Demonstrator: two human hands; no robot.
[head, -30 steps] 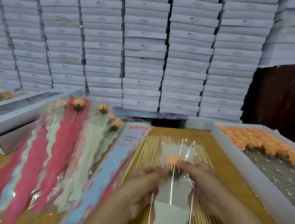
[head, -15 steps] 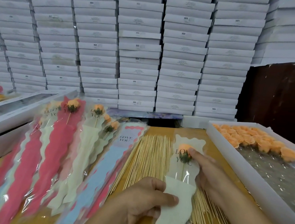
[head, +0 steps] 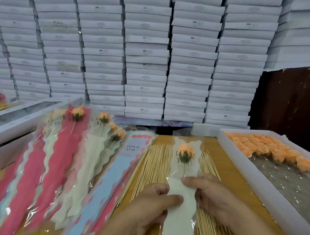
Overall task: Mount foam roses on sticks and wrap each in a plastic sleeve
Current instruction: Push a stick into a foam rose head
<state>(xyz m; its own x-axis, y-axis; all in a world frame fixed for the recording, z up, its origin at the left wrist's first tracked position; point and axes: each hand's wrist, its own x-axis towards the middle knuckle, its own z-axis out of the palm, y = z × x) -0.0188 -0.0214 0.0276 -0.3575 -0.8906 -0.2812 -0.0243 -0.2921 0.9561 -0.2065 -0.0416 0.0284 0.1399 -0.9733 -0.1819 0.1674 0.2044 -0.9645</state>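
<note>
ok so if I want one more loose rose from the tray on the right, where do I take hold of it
Pinch a rose at the near edge of the bunch, by the sides of its head, coming from above. Those lie loose beside bare tray floor, so fingers likely fit around one without crushing its neighbours. Both hands are busy with the sleeve now.

Bare table (head: 224,175) lies open between the stick pile (head: 153,170) and the white rose tray (head: 254,182). Wrapped roses (head: 60,163) crowd the left; stacked boxes (head: 146,60) wall off the far edge.
</note>
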